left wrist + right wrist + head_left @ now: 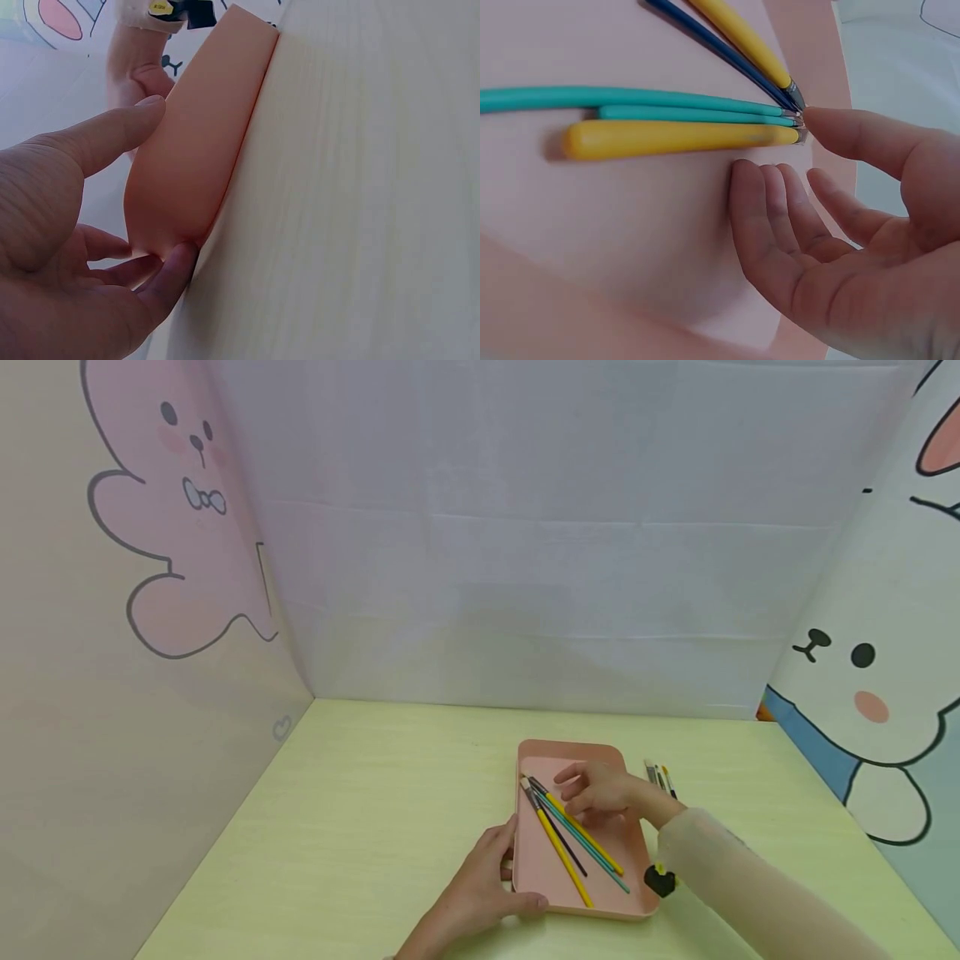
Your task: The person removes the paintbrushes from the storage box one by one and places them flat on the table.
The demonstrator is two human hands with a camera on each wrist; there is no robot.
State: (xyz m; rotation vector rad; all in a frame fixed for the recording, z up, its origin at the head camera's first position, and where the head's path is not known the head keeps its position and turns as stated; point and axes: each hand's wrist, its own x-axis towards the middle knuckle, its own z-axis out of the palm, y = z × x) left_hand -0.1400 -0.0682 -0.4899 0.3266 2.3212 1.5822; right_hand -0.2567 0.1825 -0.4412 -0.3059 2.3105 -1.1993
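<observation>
A pink tray lies on the table with several paintbrushes in it. Two have yellow handles, others teal handles, and one a dark blue handle. Their bristle ends converge toward the tray's far left side. My left hand grips the tray's near left corner, thumb at the rim and fingers against the outer wall, as the left wrist view shows. Over the tray, right of the brushes, hovers my right hand, its fingers loosely bent and spread. Nothing is between thumb and fingers.
More paintbrushes lie on the table just right of the tray, partly hidden behind my right forearm. The pale yellow table is bounded by a white back wall and side panels printed with cartoon animals.
</observation>
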